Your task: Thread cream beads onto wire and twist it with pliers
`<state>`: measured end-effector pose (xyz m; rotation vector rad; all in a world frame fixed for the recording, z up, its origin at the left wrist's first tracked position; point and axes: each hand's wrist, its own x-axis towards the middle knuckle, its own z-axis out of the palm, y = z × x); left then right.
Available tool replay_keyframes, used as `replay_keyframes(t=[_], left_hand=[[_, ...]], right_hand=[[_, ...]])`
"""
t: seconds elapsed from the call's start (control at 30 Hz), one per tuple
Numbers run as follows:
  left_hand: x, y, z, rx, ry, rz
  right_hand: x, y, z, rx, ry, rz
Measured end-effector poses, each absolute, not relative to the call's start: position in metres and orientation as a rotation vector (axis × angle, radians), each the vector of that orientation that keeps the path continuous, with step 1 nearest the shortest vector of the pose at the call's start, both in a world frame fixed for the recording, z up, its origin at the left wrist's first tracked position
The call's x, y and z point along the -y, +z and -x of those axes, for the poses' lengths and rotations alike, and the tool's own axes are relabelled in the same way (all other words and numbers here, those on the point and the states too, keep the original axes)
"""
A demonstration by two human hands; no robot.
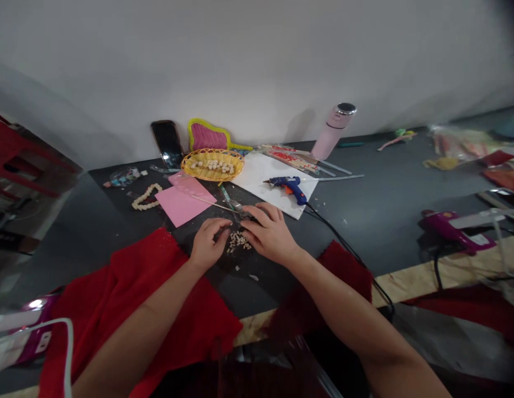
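Observation:
A small heap of short beige pieces (239, 242) lies on the dark table between my hands. My left hand (209, 242) is at the heap's left, fingers curled toward the thumb; whatever may be in its fingertips is too small to make out. On the other side my right hand (270, 232) hovers low with its fingers apart and bent, the lower fingertips at the pieces. A metal tool (237, 206), its kind unclear, lies by the right fingertips, partly hidden. One thin pale stick (211, 202) runs from the pink paper (184, 204) toward my hands.
Behind stand a yellow woven basket (190, 172) holding small pale pieces, a phone (167, 142) and a pink flask (329, 135). A blue glue gun (289, 183) rests on a white sheet (257, 185), its cord crossing rightward. Red cloth (145, 276) covers the front left.

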<state>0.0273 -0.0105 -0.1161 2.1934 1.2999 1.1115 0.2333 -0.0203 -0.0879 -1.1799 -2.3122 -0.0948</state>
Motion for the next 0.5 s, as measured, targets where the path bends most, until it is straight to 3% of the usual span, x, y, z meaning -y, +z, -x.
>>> replay_keyframes(t=[0.3, 0.5], left_hand=[[0.001, -0.108, -0.027, -1.383, 1.059, -2.331], [-0.066, -0.086, -0.048, -1.489, 0.605, -2.657]], right_hand=[[0.012, -0.081, -0.242, 2.072, 0.101, 1.191], [0.009, -0.088, -0.243, 2.052, 0.174, 1.267]])
